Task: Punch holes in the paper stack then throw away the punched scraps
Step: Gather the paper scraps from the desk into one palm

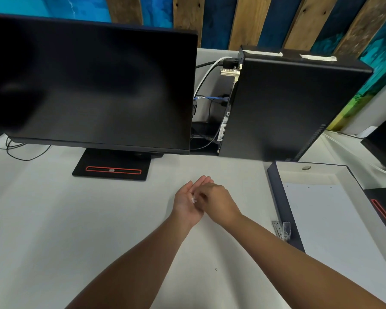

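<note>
My left hand [186, 202] is held palm up above the middle of the white desk, cupped, with small white punched scraps [193, 199] lying in the palm. My right hand [216, 200] rests palm down across it, its fingertips touching the scraps. The paper stack [334, 224] lies at the right inside a dark folder [281, 204], with small punched holes along its far edge. A metal hole punch [283, 229] sits on the folder's left edge, apart from both hands. One tiny round scrap [216, 269] lies on the desk between my forearms.
A black monitor [91, 85] on a stand [112, 168] fills the back left. A black computer tower [283, 103] with cables stands at the back centre-right. Another dark device [383, 208] sits at the right edge. Thin cables [20, 150] trail at the far left.
</note>
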Demonstrator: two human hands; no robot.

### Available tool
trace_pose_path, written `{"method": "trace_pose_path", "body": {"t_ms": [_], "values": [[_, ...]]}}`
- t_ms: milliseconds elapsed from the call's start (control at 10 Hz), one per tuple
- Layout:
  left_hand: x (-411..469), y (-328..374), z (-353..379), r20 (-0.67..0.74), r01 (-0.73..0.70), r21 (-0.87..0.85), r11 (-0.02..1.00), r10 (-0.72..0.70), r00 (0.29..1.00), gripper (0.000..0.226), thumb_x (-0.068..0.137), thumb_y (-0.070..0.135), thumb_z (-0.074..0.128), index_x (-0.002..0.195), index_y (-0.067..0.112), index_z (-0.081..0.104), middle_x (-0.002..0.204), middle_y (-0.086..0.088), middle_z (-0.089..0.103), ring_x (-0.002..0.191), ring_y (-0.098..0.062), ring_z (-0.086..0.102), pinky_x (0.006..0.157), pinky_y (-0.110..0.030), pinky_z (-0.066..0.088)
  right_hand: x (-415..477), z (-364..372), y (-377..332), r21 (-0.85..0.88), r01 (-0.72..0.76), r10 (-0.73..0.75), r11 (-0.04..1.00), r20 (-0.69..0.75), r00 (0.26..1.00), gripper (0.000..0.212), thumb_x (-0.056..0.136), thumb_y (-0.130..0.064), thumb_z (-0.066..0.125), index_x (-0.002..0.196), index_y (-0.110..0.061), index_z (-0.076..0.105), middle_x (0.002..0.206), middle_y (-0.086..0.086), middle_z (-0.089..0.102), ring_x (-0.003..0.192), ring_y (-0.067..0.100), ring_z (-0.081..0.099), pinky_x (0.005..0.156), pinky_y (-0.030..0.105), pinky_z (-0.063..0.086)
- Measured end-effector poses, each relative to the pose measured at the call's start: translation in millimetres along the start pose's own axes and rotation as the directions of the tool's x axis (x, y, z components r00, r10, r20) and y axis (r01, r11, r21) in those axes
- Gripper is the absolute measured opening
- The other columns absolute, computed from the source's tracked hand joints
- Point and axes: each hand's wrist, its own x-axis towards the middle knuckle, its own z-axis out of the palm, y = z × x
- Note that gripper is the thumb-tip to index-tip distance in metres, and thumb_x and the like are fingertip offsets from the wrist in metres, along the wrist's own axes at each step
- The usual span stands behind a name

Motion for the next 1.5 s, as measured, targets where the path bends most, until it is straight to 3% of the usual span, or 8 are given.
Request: {"method": "trace_pose_path", "body": {"t_ms": [300, 400, 500, 700, 800, 1000, 1200, 1500], "values": [[0, 0, -3, -0.018, -0.005, 0.002, 1.0, 0.005, 1.0, 0.041, 0.101, 0.025, 0.033, 0.111, 0.0, 0.065, 0.109, -0.012, 0.07, 0.1, -0.021, 0.066, 0.096, -0.025, 0.045, -5, -11, 8, 0.084, 0.104, -0.102, 0.991, -0.026, 0.994, 0.025, 0.082, -0.001, 0.053, 0.089, -0.014, 0.073, 0.091, 0.002, 0.07, 0.081, 0.015, 0.06, 0.075, 0.026, 0.049], [-2, 0, -5, -0.027, -0.033, -0.005, 0.999, 0.033, 0.999, 0.04, 0.101, 0.023, 0.034, 0.111, -0.001, 0.064, 0.108, -0.015, 0.071, 0.092, -0.023, 0.07, 0.083, -0.03, 0.051, -7, -19, 14, 0.125, 0.068, -0.062, 0.99, -0.055, 0.997, 0.019, 0.082, -0.004, 0.057, 0.084, -0.014, 0.072, 0.084, 0.001, 0.065, 0.077, 0.015, 0.058, 0.072, 0.022, 0.047], [-3, 1, -7, -0.022, -0.045, -0.034, 0.998, 0.044, 0.999, 0.039, 0.101, 0.021, 0.034, 0.111, -0.004, 0.062, 0.113, -0.018, 0.067, 0.104, -0.027, 0.064, 0.088, -0.036, 0.051, -8, -24, 25, 0.177, 0.015, 0.013, 0.984, -0.156, 0.988, 0.012, 0.085, -0.007, 0.06, 0.083, -0.009, 0.072, 0.085, 0.005, 0.068, 0.077, 0.016, 0.058, 0.07, 0.011, 0.041], [-6, 10, -16, -0.03, -0.048, -0.057, 0.997, 0.047, 0.998, 0.039, 0.101, 0.02, 0.033, 0.111, -0.006, 0.061, 0.112, -0.019, 0.067, 0.107, -0.028, 0.062, 0.103, -0.039, 0.044, -19, -9, 74, 0.035, -0.17, 0.173, 0.985, -0.11, 0.979, 0.018, 0.086, 0.0, 0.053, 0.087, 0.002, 0.071, 0.092, 0.012, 0.071, 0.088, 0.025, 0.063, 0.077, 0.025, 0.046], [-6, 13, -18, -0.031, -0.053, -0.059, 0.997, 0.051, 0.998, 0.039, 0.102, 0.02, 0.032, 0.112, -0.004, 0.06, 0.113, -0.018, 0.066, 0.107, -0.028, 0.062, 0.101, -0.038, 0.044, -30, 8, 90, -0.084, -0.208, 0.207, 0.975, -0.024, 0.978, 0.019, 0.082, 0.006, 0.045, 0.067, 0.0, 0.054, 0.074, 0.012, 0.057, 0.077, 0.03, 0.055, 0.063, 0.03, 0.04], [-6, 11, -15, -0.02, -0.052, -0.056, 0.997, 0.05, 0.999, 0.039, 0.102, 0.02, 0.032, 0.112, -0.004, 0.06, 0.113, -0.017, 0.066, 0.108, -0.027, 0.061, 0.1, -0.038, 0.044, -42, 31, 87, -0.142, -0.05, 0.048, 0.989, -0.024, 0.999, 0.022, 0.093, -0.008, 0.044, 0.101, -0.004, 0.064, 0.093, 0.008, 0.054, 0.086, 0.024, 0.048, 0.075, 0.029, 0.039], [-6, 10, -11, -0.01, -0.051, -0.051, 0.997, 0.051, 0.999, 0.038, 0.101, 0.02, 0.033, 0.112, -0.004, 0.06, 0.113, -0.018, 0.066, 0.107, -0.028, 0.061, 0.1, -0.038, 0.045, -36, 31, 85, -0.059, -0.152, 0.146, 0.987, -0.092, 0.985, 0.022, 0.085, -0.004, 0.053, 0.063, -0.005, 0.052, 0.066, -0.001, 0.041, 0.066, 0.02, 0.044, 0.057, 0.025, 0.033], [-6, 9, -10, -0.01, -0.048, -0.048, 0.998, 0.047, 0.999, 0.038, 0.101, 0.02, 0.033, 0.112, -0.005, 0.061, 0.112, -0.018, 0.067, 0.108, -0.028, 0.061, 0.101, -0.038, 0.045, -27, 38, 75, -0.05, -0.176, 0.17, 0.983, -0.099, 0.98, 0.015, 0.086, -0.009, 0.053, 0.074, -0.006, 0.063, 0.076, 0.002, 0.053, 0.072, 0.016, 0.046, 0.063, 0.023, 0.033]]}}
